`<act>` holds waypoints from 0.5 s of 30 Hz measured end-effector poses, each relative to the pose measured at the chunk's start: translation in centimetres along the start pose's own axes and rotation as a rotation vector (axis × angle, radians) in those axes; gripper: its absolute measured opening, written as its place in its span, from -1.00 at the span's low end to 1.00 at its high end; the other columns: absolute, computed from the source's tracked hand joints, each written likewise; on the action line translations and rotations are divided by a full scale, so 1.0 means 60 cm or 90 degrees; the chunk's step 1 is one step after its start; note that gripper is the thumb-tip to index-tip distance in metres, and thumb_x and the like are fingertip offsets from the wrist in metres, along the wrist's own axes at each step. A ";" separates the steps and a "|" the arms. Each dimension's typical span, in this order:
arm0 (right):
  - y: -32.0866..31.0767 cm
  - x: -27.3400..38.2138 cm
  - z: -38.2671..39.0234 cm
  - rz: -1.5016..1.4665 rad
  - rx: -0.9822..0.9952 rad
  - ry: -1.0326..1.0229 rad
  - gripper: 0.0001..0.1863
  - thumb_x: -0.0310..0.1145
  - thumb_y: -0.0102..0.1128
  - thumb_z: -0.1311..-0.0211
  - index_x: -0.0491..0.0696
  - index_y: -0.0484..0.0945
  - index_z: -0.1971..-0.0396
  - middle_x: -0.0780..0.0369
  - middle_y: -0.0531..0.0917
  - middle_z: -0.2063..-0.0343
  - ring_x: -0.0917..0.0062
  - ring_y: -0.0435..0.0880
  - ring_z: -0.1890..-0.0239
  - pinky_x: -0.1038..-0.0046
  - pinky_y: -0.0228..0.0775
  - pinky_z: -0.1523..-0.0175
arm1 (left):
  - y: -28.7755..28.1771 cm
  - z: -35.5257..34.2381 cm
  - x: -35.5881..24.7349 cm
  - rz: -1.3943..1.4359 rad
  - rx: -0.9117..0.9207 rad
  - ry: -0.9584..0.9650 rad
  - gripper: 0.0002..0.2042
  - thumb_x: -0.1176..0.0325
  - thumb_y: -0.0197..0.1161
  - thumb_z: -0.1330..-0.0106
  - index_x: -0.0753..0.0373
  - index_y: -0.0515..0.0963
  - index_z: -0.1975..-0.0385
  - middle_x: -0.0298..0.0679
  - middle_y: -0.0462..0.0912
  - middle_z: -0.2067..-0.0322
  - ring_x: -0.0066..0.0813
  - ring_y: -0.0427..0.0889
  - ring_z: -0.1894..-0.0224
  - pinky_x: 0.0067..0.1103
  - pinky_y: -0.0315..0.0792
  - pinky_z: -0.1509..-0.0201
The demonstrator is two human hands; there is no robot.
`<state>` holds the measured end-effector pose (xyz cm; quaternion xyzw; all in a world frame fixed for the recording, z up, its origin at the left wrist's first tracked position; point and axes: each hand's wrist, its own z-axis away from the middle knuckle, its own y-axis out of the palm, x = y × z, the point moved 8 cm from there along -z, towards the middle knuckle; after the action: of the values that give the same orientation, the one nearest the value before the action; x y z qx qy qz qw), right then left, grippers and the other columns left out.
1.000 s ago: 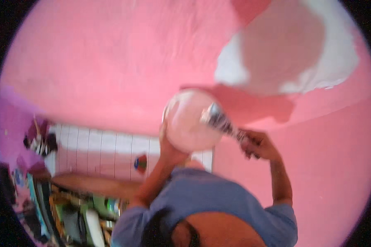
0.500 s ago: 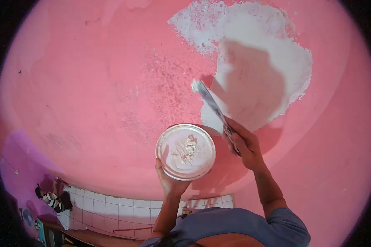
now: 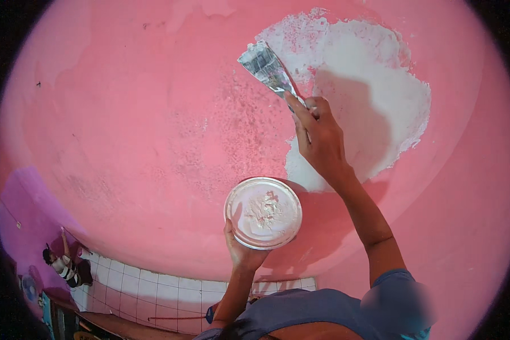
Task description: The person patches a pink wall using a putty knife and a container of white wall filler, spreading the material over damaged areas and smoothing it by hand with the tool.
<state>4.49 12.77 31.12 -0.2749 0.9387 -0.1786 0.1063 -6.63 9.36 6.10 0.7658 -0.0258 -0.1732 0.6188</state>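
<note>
My right hand (image 3: 322,136) is closed round the handle of a putty knife (image 3: 268,67), its index finger stretched along the tool. Whitish paste clings to the blade's tip, which lies at or just off the wall by the left edge of a white filler patch (image 3: 374,51). Below, my left hand (image 3: 245,249) supports a round, pale lid (image 3: 232,226) from beneath, thumb over its rim. A lump of cream-coloured putty (image 3: 264,209) sits in the middle of that lid. The fingers under it are hidden.
The pink wall (image 3: 124,130) has rough, speckled, darker spots left of the patch. At the lower left another person (image 3: 67,265) is beside a purple wall (image 3: 34,221), on white floor tiles (image 3: 130,289). Wooden furniture (image 3: 105,327) runs along the bottom edge; a red stick (image 3: 175,318) lies on the tiles.
My right hand has moved up and left with the putty knife, turning the blade's broad face into view against the wall. The lid in my left hand has shifted slightly in view.
</note>
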 end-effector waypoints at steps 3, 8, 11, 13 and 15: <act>0.015 -0.007 -0.012 0.028 0.000 -0.004 -0.41 -0.59 0.19 -0.02 0.09 0.44 -0.14 0.16 0.44 0.31 0.37 0.53 0.32 0.41 0.48 0.38 | 0.000 0.000 -0.003 0.003 0.009 -0.003 -0.21 -0.30 -0.12 -0.21 0.03 0.03 -0.37 -0.15 0.10 -0.34 -0.07 0.12 -0.36 0.01 0.07 -0.34; 0.034 -0.025 -0.006 0.029 -0.020 0.006 -0.42 -0.59 0.17 -0.06 0.08 0.43 -0.15 0.15 0.45 0.32 0.35 0.54 0.38 0.39 0.48 0.38 | -0.008 -0.001 -0.007 -0.032 -0.007 0.002 -0.21 -0.35 -0.24 -0.23 0.00 0.00 -0.38 -0.09 0.03 -0.37 0.00 0.08 -0.37 0.06 0.04 -0.33; 0.040 -0.030 0.035 -0.018 -0.004 0.014 -0.43 -0.59 0.15 -0.08 0.08 0.42 -0.16 0.14 0.47 0.30 0.34 0.55 0.42 0.37 0.48 0.38 | -0.013 0.000 -0.007 -0.011 -0.010 -0.003 -0.20 -0.31 -0.11 -0.20 0.04 0.02 -0.37 -0.14 0.10 -0.35 -0.08 0.13 -0.36 -0.01 0.08 -0.34; 0.037 -0.033 0.070 -0.039 0.005 0.015 -0.43 -0.58 0.14 -0.09 0.08 0.41 -0.17 0.13 0.48 0.29 0.33 0.56 0.43 0.37 0.49 0.39 | -0.009 -0.002 -0.006 -0.010 0.003 -0.010 -0.21 -0.30 -0.12 -0.21 0.04 0.02 -0.37 -0.14 0.09 -0.35 -0.08 0.13 -0.36 -0.02 0.08 -0.34; 0.043 -0.042 0.098 -0.045 0.060 0.050 -0.42 -0.59 0.13 -0.11 0.10 0.39 -0.18 0.13 0.48 0.27 0.34 0.57 0.41 0.37 0.49 0.40 | -0.014 -0.003 -0.006 -0.027 -0.019 -0.009 -0.22 -0.32 -0.18 -0.22 0.00 0.00 -0.38 -0.12 0.06 -0.36 -0.04 0.11 -0.36 0.01 0.08 -0.33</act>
<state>7.09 14.55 24.98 -0.2953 0.9225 -0.2368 0.0755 -7.04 9.84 5.40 0.7554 -0.0115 -0.1924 0.6262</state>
